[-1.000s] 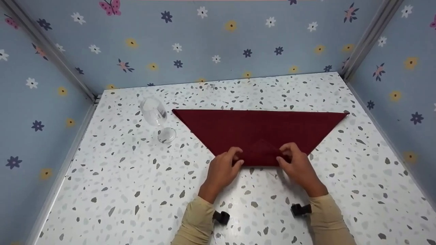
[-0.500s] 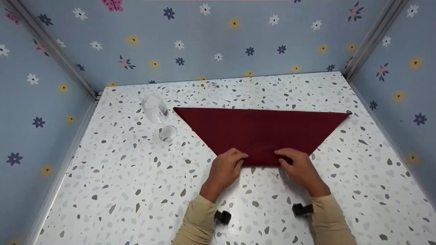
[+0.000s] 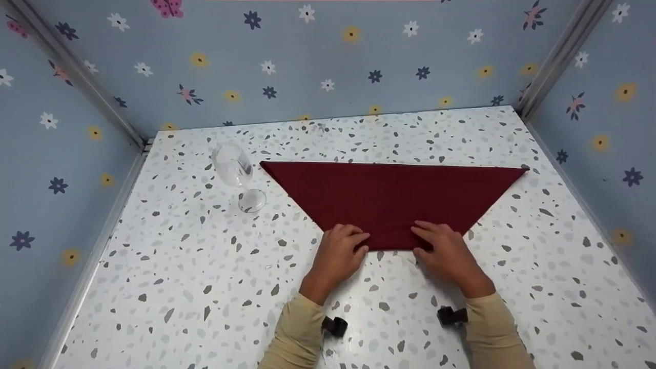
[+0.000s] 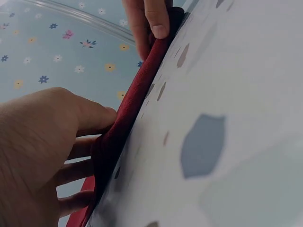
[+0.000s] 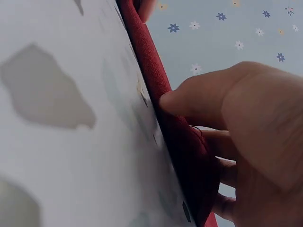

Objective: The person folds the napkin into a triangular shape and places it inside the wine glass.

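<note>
A dark red cloth napkin (image 3: 389, 195) lies folded on the speckled tabletop, its long edge away from me and its short edge near me. My left hand (image 3: 335, 259) holds the left end of the near edge, thumb in front and fingers over the cloth. At the right end, my right hand (image 3: 448, 253) holds the same edge, its fingers reaching farther onto the napkin. Both wrist views show the thick rounded fold (image 4: 130, 106) between thumb and fingers. In the right wrist view the thumb (image 5: 191, 97) presses against it; the fingertips are partly hidden.
A clear stemmed glass (image 3: 233, 165) stands to the left of the napkin, close to its far left corner. Blue panels (image 3: 328, 56) printed with flowers enclose the table at the back and both sides. A black wrist camera (image 3: 335, 326) sits on each wrist.
The fingers of both hands have flattened from a tighter curl and now lie lower on the cloth. The right fingers have stretched out toward the middle. Napkin and glass stay in place.
</note>
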The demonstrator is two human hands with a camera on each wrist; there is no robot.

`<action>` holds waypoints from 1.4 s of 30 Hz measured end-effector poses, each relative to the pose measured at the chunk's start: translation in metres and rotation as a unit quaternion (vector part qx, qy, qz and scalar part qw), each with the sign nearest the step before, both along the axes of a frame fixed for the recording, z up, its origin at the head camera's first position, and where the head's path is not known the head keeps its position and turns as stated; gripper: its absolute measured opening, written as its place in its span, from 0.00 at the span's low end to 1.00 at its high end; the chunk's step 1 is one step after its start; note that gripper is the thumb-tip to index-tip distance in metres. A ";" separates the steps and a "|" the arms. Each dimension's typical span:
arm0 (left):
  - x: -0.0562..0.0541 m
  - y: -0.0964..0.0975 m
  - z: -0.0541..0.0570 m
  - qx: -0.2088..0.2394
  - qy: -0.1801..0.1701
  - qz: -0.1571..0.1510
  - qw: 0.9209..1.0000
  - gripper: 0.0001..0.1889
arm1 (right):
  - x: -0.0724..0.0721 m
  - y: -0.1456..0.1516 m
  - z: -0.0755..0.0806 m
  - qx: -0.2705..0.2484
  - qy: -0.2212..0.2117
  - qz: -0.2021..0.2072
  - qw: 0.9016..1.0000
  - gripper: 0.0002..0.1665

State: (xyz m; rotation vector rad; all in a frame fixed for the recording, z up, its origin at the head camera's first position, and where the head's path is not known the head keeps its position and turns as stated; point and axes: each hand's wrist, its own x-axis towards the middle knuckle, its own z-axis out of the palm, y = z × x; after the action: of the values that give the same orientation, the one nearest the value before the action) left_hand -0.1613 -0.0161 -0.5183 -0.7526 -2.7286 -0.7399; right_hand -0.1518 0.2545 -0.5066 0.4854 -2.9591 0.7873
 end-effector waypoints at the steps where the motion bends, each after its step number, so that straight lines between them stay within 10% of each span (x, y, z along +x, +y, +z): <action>1: 0.000 0.000 0.000 -0.003 -0.001 0.002 1.000 0.14 | 0.000 0.000 0.000 0.001 0.002 -0.001 1.000 0.28; 14: -0.003 -0.004 -0.002 -0.020 0.017 0.030 0.999 0.14 | 0.004 0.003 0.002 0.002 -0.007 -0.018 1.000 0.26; 23: -0.001 -0.004 -0.001 -0.010 0.038 0.042 0.998 0.07 | 0.003 0.002 0.004 -0.046 0.046 0.015 0.998 0.07; 42: -0.001 -0.003 0.004 -0.021 0.048 0.018 0.998 0.04 | 0.001 0.005 0.005 0.002 0.057 0.020 0.998 0.10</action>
State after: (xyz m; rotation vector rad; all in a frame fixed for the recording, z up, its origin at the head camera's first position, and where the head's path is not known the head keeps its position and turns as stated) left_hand -0.1622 -0.0194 -0.5139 -0.7270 -2.6718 -0.6242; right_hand -0.1506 0.2597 -0.5017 0.5724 -2.8556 0.7301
